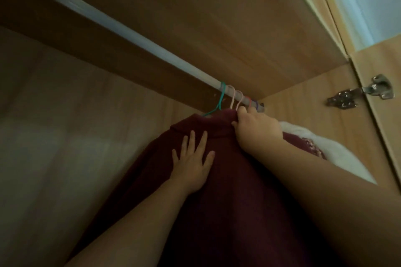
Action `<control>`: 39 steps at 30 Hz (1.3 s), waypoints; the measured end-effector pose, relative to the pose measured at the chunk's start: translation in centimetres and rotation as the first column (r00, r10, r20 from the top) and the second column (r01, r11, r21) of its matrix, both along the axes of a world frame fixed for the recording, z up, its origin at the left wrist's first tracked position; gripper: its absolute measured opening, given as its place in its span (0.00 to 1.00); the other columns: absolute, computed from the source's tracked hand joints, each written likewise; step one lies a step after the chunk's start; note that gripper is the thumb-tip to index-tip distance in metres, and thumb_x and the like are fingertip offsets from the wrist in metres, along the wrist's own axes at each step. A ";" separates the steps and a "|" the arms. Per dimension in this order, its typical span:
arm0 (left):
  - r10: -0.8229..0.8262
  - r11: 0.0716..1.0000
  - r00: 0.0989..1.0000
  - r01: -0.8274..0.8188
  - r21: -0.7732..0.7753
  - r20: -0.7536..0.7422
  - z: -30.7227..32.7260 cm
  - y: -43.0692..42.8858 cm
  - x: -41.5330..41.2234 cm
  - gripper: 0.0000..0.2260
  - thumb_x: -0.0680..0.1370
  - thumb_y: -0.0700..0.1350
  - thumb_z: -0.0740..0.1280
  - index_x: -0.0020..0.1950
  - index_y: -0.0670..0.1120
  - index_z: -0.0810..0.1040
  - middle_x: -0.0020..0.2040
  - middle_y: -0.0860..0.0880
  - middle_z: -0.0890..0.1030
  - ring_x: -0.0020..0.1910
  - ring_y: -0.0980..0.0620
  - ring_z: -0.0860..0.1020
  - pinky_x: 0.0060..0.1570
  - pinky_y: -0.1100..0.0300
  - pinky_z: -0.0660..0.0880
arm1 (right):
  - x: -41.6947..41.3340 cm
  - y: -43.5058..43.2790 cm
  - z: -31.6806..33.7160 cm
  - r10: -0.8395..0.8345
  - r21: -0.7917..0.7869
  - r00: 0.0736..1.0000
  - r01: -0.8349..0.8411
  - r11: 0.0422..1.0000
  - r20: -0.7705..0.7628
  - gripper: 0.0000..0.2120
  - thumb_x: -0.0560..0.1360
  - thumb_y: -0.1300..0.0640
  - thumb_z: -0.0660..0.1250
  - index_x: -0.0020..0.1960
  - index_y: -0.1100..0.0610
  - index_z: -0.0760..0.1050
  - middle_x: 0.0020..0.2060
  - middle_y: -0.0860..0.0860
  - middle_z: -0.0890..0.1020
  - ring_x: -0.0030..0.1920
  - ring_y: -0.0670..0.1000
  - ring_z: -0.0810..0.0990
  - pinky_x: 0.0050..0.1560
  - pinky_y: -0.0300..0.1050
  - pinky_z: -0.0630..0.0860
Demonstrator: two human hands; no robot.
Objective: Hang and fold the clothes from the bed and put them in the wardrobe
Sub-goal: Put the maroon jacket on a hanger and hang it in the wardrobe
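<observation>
Maroon garment: dark, collared, hanging below the rail, foremost.
Green hanger: hook over the rail, arm reaching the maroon collar.
Pink hangers: 2 hooks on the rail, just right of green.
White garment: behind the maroon one, near the wardrobe right wall.

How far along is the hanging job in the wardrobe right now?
Done: several hanger hooks sit on the rail, and a white garment shows at the right end. In hand: the maroon garment on the green hanger hangs from the rail; the left hand lies flat on it, the right hand pinches its top edge. Left: the bed is out of view, so remaining clothes cannot be judged.
</observation>
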State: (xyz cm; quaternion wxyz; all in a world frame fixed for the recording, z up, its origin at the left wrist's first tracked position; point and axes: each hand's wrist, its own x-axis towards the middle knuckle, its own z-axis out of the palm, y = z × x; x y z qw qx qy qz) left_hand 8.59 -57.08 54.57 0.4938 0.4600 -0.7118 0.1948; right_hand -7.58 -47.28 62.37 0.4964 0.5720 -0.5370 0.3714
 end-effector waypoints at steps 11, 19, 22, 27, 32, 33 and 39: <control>-0.106 0.992 0.994 0.106 0.069 0.002 -9.2 8.5 0.7 0.28 0.78 0.66 0.41 0.77 0.67 0.37 0.82 0.55 0.38 0.79 0.53 0.35 0.77 0.39 0.40 | -4.1 6.6 -10.4 -0.193 0.082 0.952 0.218 0.973 -0.236 0.33 0.76 0.37 0.47 0.78 0.48 0.62 0.77 0.54 0.65 0.77 0.58 0.61 0.74 0.65 0.56; -0.105 0.986 0.978 0.079 0.149 0.179 -16.1 20.1 -5.3 0.30 0.77 0.67 0.41 0.78 0.67 0.37 0.82 0.57 0.40 0.80 0.54 0.37 0.77 0.40 0.43 | -10.0 14.7 -21.4 -0.044 0.228 0.996 0.060 0.972 -0.074 0.29 0.79 0.41 0.49 0.77 0.46 0.62 0.76 0.50 0.66 0.77 0.54 0.61 0.75 0.58 0.61; -0.162 0.974 0.969 0.127 0.186 0.189 -18.7 24.8 -8.9 0.30 0.76 0.68 0.40 0.78 0.66 0.36 0.82 0.56 0.41 0.80 0.54 0.38 0.78 0.44 0.43 | -13.1 18.8 -26.5 -0.047 0.317 0.999 0.038 0.947 0.018 0.30 0.78 0.39 0.50 0.78 0.44 0.59 0.77 0.48 0.64 0.78 0.51 0.58 0.75 0.55 0.61; -0.136 0.965 0.939 0.054 0.258 0.315 -25.4 32.0 -16.3 0.35 0.73 0.68 0.39 0.78 0.63 0.35 0.81 0.50 0.36 0.80 0.45 0.36 0.78 0.43 0.43 | -19.7 27.6 -35.2 -0.126 0.485 0.982 0.041 0.873 0.144 0.32 0.77 0.37 0.52 0.79 0.43 0.56 0.78 0.48 0.63 0.78 0.52 0.58 0.75 0.55 0.61; -0.379 0.819 0.858 0.137 0.557 0.346 -34.2 40.9 -25.6 0.31 0.81 0.66 0.49 0.79 0.63 0.36 0.81 0.53 0.37 0.80 0.47 0.36 0.78 0.43 0.41 | -28.4 39.9 -43.1 -0.299 0.602 0.934 0.128 0.788 0.194 0.30 0.79 0.39 0.54 0.79 0.45 0.55 0.78 0.50 0.61 0.78 0.54 0.58 0.75 0.54 0.60; -0.424 0.792 0.836 0.155 0.590 0.349 -36.1 42.9 -27.5 0.31 0.81 0.66 0.48 0.79 0.63 0.36 0.81 0.53 0.38 0.80 0.48 0.36 0.78 0.44 0.41 | -30.1 42.7 -45.0 -0.345 0.620 0.916 0.150 0.770 0.207 0.30 0.79 0.39 0.53 0.79 0.46 0.57 0.78 0.51 0.63 0.78 0.54 0.59 0.74 0.56 0.62; -0.663 0.620 0.654 0.208 0.757 0.363 -46.5 54.1 -38.7 0.31 0.81 0.65 0.51 0.80 0.62 0.40 0.82 0.52 0.43 0.81 0.47 0.40 0.78 0.44 0.44 | -38.4 58.9 -56.6 -0.607 0.758 0.744 0.217 0.615 0.279 0.33 0.75 0.39 0.51 0.77 0.49 0.64 0.74 0.54 0.69 0.74 0.59 0.67 0.69 0.59 0.69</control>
